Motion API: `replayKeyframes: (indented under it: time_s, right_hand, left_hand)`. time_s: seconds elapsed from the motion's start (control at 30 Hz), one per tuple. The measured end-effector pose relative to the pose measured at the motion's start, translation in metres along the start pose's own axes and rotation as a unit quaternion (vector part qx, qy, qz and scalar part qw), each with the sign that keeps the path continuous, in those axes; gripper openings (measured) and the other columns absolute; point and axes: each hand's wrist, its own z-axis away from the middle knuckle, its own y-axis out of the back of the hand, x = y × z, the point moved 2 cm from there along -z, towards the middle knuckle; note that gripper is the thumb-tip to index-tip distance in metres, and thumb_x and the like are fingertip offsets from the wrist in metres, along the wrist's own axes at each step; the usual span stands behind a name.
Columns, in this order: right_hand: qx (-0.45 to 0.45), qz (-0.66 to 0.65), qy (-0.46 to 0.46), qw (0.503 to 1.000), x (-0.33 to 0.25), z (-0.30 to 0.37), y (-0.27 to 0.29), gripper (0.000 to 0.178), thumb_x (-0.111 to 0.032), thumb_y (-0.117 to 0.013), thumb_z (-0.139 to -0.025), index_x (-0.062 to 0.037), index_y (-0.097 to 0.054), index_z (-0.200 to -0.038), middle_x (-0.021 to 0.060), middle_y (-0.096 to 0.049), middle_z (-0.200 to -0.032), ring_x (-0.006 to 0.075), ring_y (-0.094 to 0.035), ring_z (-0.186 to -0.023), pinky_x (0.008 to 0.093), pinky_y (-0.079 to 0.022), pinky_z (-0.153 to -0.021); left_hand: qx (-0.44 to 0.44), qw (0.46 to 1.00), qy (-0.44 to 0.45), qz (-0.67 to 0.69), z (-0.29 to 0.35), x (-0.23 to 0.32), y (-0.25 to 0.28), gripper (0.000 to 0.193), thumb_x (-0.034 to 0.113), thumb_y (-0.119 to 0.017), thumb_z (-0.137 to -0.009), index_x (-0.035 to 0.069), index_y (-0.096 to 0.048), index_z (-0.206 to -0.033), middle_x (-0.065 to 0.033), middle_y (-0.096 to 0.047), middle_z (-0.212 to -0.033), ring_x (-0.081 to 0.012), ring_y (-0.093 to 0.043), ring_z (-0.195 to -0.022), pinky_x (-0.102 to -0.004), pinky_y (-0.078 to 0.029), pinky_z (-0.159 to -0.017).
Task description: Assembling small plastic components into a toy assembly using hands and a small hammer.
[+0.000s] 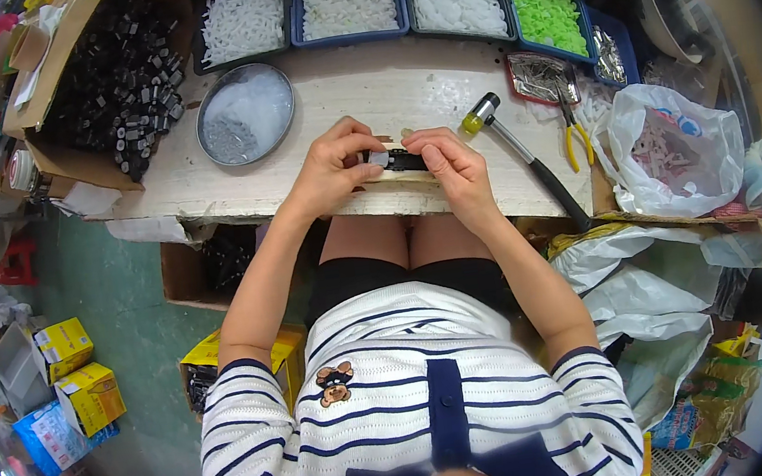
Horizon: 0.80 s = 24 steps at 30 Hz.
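Observation:
Close to the front edge of the white worktable (350,78), both my hands meet over a small dark part (406,161). My left hand (338,168) pinches a small greyish-white piece (378,158) between thumb and fingers, against the left end of the dark part. My right hand (455,170) is closed on the right end of that dark part, thumb and fingers pressed together. The exact kind of either piece is too small to tell, and my fingers cover some of them. A round metal dish (213,147) with whitish, translucent contents stands beyond my left hand.
A hammer (524,154) and yellow-handled pliers (577,137) lie to the right. Trays of white pieces (348,0) and green pieces (547,14) line the back. A cardboard box (47,113) of black parts stands left; a plastic bag (626,158) of pale pieces sits right.

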Motion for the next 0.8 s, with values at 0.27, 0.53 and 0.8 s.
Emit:
replayKeyframes:
  time_s: [0.27,0.53,0.8]
  right_hand:
    - [-0.013,-0.009,-0.032,0.999,-0.003,-0.002,0.0,0.021,-0.015,-0.048,-0.093,0.001,-0.061,-0.093,0.0072,-0.059,-0.101,0.014,-0.053,-0.094,0.0246,-0.04,-0.083]
    - [-0.002,-0.034,-0.052,0.998,-0.006,-0.005,0.003,0.019,-0.014,-0.05,-0.092,0.0009,-0.062,-0.092,0.0067,-0.059,-0.101,0.0137,-0.053,-0.093,0.0241,-0.041,-0.08]
    - [0.131,0.446,0.005,0.886,0.002,-0.043,0.129,0.017,-0.004,-0.058,-0.081,-0.0034,-0.063,-0.097,0.0117,-0.06,-0.087,0.0235,-0.059,-0.076,0.0311,-0.048,-0.065]
  left_hand:
    - [0.037,0.955,0.138,0.259,0.0,-0.019,0.004,0.01,-0.003,-0.068,-0.073,-0.001,-0.063,-0.081,-0.0023,-0.048,-0.095,-0.0061,-0.047,-0.053,-0.0183,-0.036,-0.041]
    - [0.019,0.959,0.157,0.237,-0.004,-0.016,0.007,0.013,-0.006,-0.067,-0.072,-0.002,-0.064,-0.084,-0.0035,-0.049,-0.092,-0.008,-0.052,-0.057,-0.0199,-0.042,-0.043]
    - [0.009,0.991,0.087,-0.106,-0.045,0.004,0.031,0.04,0.023,-0.072,-0.071,0.006,-0.063,-0.106,-0.0093,-0.056,-0.094,-0.0162,-0.055,-0.07,-0.0299,-0.047,-0.066]
